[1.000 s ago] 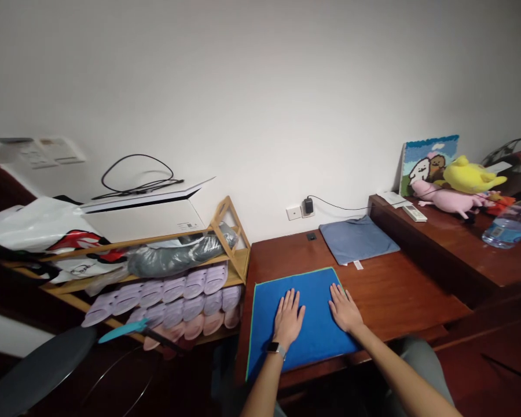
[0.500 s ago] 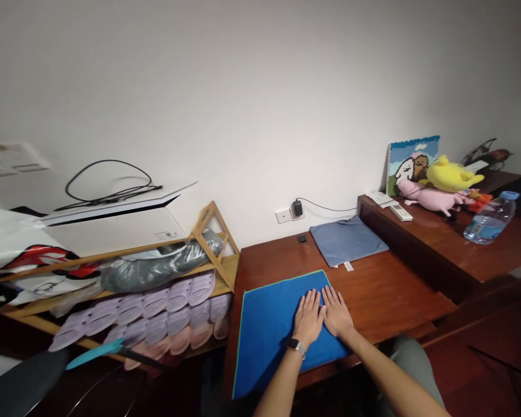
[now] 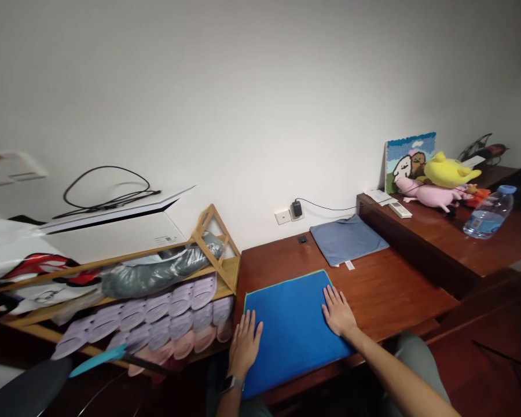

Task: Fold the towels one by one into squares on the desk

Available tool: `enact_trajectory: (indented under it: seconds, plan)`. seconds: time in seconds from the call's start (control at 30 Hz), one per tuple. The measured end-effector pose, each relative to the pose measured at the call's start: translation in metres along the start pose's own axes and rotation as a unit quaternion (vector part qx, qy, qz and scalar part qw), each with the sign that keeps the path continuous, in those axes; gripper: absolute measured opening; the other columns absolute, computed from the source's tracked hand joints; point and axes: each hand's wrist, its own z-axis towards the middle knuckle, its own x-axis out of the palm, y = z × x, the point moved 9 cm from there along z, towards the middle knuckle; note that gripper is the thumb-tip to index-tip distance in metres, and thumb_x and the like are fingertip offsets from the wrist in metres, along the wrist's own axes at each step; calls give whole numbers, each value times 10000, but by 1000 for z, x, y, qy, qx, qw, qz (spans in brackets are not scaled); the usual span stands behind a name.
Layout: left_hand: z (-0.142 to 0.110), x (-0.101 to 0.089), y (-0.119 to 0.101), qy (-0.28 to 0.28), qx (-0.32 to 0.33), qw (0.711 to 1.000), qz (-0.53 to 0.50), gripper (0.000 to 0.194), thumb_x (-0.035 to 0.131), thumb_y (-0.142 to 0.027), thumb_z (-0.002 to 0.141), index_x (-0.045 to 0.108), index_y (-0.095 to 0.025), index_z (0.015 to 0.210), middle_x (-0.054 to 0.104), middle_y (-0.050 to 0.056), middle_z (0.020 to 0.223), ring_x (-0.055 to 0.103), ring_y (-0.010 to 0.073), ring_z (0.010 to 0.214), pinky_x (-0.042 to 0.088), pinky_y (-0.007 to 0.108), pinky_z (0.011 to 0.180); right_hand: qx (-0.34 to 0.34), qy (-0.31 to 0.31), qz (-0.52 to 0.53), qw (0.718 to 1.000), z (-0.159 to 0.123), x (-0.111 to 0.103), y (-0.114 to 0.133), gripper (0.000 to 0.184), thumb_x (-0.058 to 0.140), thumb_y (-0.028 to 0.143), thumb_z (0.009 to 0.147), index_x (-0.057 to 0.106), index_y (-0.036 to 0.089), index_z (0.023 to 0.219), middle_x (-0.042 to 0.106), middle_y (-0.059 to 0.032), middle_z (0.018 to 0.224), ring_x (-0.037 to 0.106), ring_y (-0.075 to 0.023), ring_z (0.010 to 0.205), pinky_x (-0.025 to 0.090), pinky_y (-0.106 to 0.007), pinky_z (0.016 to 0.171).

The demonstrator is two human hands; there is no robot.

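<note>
A blue cloth (image 3: 293,330) with a thin green edge lies spread flat on the brown wooden desk (image 3: 399,289). My left hand (image 3: 245,341), a watch on its wrist, rests palm down on the cloth's left edge with fingers extended. On the opposite side, my right hand (image 3: 338,311) lies flat over the cloth's right edge, fingers slightly apart. Neither hand grips anything. Farther back on the desk sits a folded grey-blue cloth (image 3: 347,240) with a white tag.
To the left stands a wooden rack (image 3: 219,266) with several lilac slippers (image 3: 180,304) and a white box (image 3: 117,231). A raised desk section (image 3: 438,234) at right bears a water bottle (image 3: 488,217), plush toys (image 3: 449,171) and a remote (image 3: 400,209). A charger (image 3: 297,208) is plugged into the wall.
My left hand has moved left across the blue cloth, from beside my right hand to the left edge. My right hand has stayed at the right edge.
</note>
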Motion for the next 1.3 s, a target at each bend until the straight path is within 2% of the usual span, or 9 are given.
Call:
enact_trajectory:
  seconds: [0.13,0.3,0.4,0.6,0.7,0.8,1.07,1.17,1.3]
  plan:
    - [-7,-3,14,-28,15,999,-6,676,270,-531,1070,341,-151,1625,349,115,1685,334,267,1557,339,484,1256,-1,-3,-3,1000,1,5,-2,708,179,480,1053,199,117,1660,134,-71,1738,90,-233,1616,57,-450,1307]
    - [-8,-18,-2,-43,27,999,7,637,314,-498,1068,376,-171,1612,416,122,1649,392,273,1529,329,514,1259,-4,-3,-10,1000,2,7,-3,709,175,486,1053,201,122,1661,144,-70,1739,90,-235,1616,54,-453,1306]
    - [-12,-31,-39,-57,59,997,0,601,302,-451,1080,369,-187,1616,442,109,1637,387,260,1533,323,508,1266,-6,-2,-12,1000,1,7,-2,708,168,486,1054,207,121,1660,150,-72,1739,92,-239,1616,53,-455,1305]
    - [-24,-30,-163,-22,167,985,-50,617,276,-484,1090,268,-223,1649,335,60,1695,303,228,1572,315,478,1280,-6,-5,-4,1000,-1,1,1,714,163,481,1052,208,103,1657,144,-77,1738,94,-240,1616,60,-453,1305]
    - [-25,-21,-183,11,171,983,-59,630,267,-518,1084,266,-240,1649,341,61,1691,315,244,1567,318,501,1275,-2,2,-1,1000,0,-1,2,711,173,470,1048,210,105,1657,133,-75,1738,98,-237,1615,61,-448,1304]
    - [-28,-16,-161,25,155,986,-58,635,256,-540,1080,278,-253,1646,330,50,1693,318,250,1566,302,516,1279,-2,2,3,1000,1,-2,2,716,172,478,1046,202,110,1660,124,-71,1739,94,-230,1616,56,-443,1304]
    - [-61,-13,-27,-19,11,1000,-10,677,289,-550,1061,334,-189,1632,331,99,1690,306,287,1568,314,529,1265,1,10,-5,1000,3,5,-2,715,160,477,1048,183,115,1664,127,-75,1744,75,-231,1618,20,-438,1301]
    - [-71,-11,-10,-36,-7,999,-10,684,287,-545,1061,340,-164,1627,335,115,1688,323,283,1562,331,522,1256,0,10,-10,1000,2,6,-3,716,160,477,1049,186,110,1663,129,-83,1744,82,-235,1617,26,-436,1301]
    - [-73,-10,-10,-52,-4,999,-16,677,309,-553,1057,365,-179,1619,366,122,1677,343,286,1552,355,521,1244,-4,2,-7,1000,1,5,-1,714,182,476,1048,195,114,1663,140,-87,1741,94,-236,1616,46,-445,1300]
